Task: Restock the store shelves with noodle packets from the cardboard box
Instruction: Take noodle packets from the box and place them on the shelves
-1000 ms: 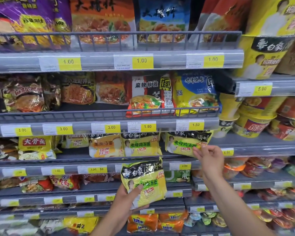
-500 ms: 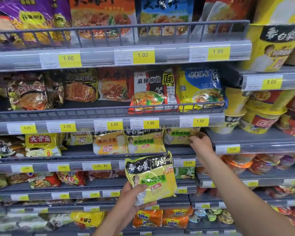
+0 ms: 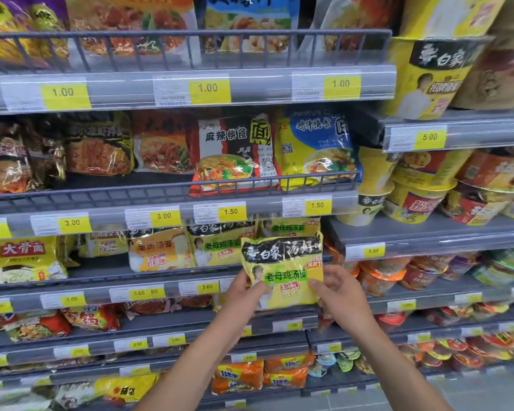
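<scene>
A yellow noodle packet (image 3: 282,271) with a black top band and green label is held upright in front of the third shelf (image 3: 101,278). My left hand (image 3: 244,295) grips its lower left edge, thumb on the front. My right hand (image 3: 339,295) grips its lower right edge. Directly behind it on the shelf stands a matching packet (image 3: 288,228), and another like it (image 3: 217,247) stands to the left. The cardboard box is out of view.
Grey wire-fronted shelves (image 3: 190,200) carry rows of noodle bags with yellow price tags. To the right, a shelf bay (image 3: 428,235) holds stacked cup noodles (image 3: 413,200). Lower shelves hold red and orange packets (image 3: 238,378).
My right hand left the packet on the shelf and came down to the held packet's right edge. My left hand carried that packet up and right, toward the third shelf.
</scene>
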